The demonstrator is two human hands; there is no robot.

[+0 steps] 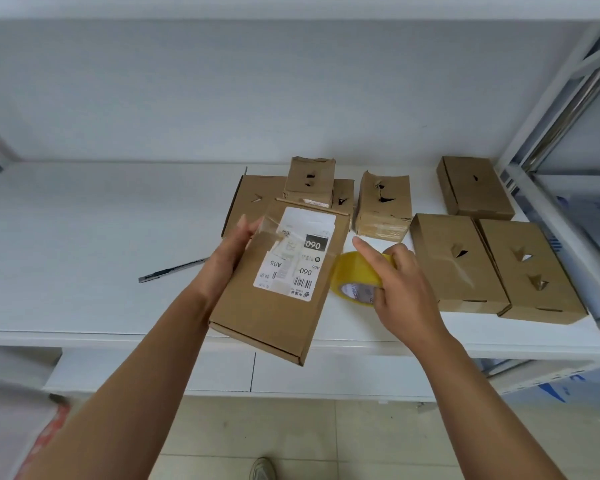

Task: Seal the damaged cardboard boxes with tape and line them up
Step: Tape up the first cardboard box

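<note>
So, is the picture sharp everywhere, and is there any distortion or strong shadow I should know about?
In the head view, the light is soft and even, with only faint shadows under the brown cardboard boxes; the wide lens bends the white metal shelf frame at the edges; the label on the held brown cardboard box is partly readable, its small print blurred; the yellow tape roll shows mild glare.

A white shelf [101, 237] carries the things. On it lie brown cardboard boxes with torn holes: two side by side at the right front [458, 265] [530, 271], one behind them [475, 187], and a cluster toward the back middle [383, 206]. A utility knife [170, 270] lies left of them.
</note>
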